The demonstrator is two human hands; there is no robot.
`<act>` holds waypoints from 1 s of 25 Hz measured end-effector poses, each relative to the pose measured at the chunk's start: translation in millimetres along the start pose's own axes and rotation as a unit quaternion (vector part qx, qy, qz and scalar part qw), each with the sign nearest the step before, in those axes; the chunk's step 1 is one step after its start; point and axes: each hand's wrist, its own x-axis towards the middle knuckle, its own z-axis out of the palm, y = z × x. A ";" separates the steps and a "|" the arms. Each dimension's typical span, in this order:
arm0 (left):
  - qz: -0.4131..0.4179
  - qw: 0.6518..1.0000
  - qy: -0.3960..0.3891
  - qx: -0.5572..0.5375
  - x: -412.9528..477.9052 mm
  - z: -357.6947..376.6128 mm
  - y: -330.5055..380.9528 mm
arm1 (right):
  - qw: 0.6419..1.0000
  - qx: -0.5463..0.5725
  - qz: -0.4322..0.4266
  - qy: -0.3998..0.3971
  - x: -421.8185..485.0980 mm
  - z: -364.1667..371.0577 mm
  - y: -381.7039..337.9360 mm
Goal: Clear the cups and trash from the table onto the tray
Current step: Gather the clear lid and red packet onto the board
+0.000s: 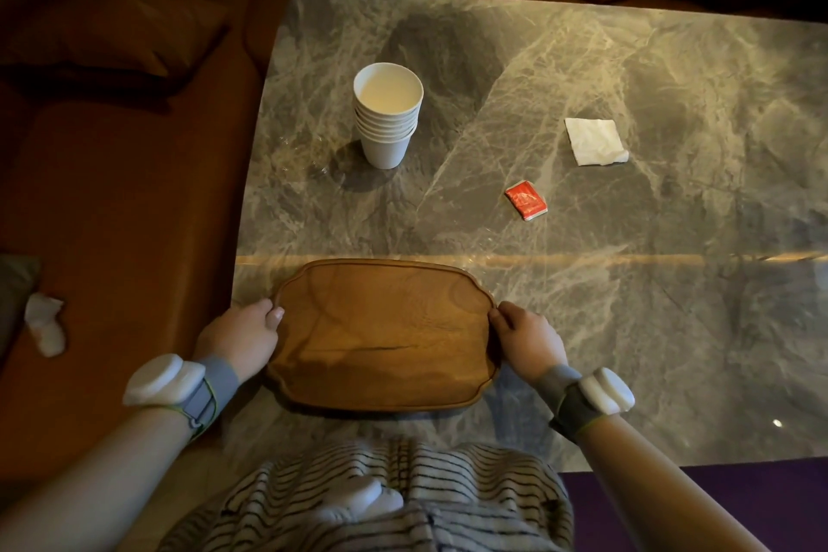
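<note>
A brown wooden tray lies on the near left part of the grey marble table. My left hand grips the tray's left edge and my right hand grips its right edge. Nothing lies on the tray. Beyond it, a stack of several white paper cups stands upright at the table's left. A small red packet lies flat in the middle of the table. Farther right, a white napkin lies flat.
An orange-brown sofa wraps around the table's left and far sides, with cushions along the back. A crumpled white tissue lies on the sofa seat at the left. A purple rug shows at the near right.
</note>
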 end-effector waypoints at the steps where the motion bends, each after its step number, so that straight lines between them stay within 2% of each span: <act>1: -0.005 1.000 -0.005 0.009 0.5 -2.9 0.8 | 1.000 -0.002 -0.001 -0.007 1.5 -1.7 0.6; 3: -0.013 0.999 0.012 0.038 3.0 -9.4 4.4 | 1.000 -0.014 -0.003 -0.005 3.2 -4.7 2.0; 7: 0.019 0.987 0.157 0.017 17.1 -21.7 31.4 | 0.996 0.027 -0.029 0.080 23.1 -17.0 0.1; 10: 0.042 0.986 0.159 0.035 45.3 -31.6 50.6 | 0.987 0.005 -0.048 0.152 53.0 -27.8 -9.7; 12: 0.040 0.987 0.149 0.037 70.2 -40.6 59.2 | 0.982 -0.035 -0.026 0.185 73.2 -37.4 -18.9; 16: 0.033 0.992 0.117 0.029 125.7 -59.6 75.4 | 0.991 -0.078 0.024 0.105 112.5 -54.1 -27.3; 21: 0.011 0.995 0.094 0.005 182.1 -75.8 87.2 | 0.995 -0.093 0.014 0.040 142.2 -54.2 -21.4; 23: -0.006 0.997 0.076 -0.004 197.7 -78.9 88.6 | 0.996 -0.087 0.000 0.032 147.0 -48.5 -15.5; 25: -0.009 0.999 0.050 -0.010 206.9 -80.7 88.4 | 0.995 -0.084 -0.022 0.056 146.8 -43.3 -11.8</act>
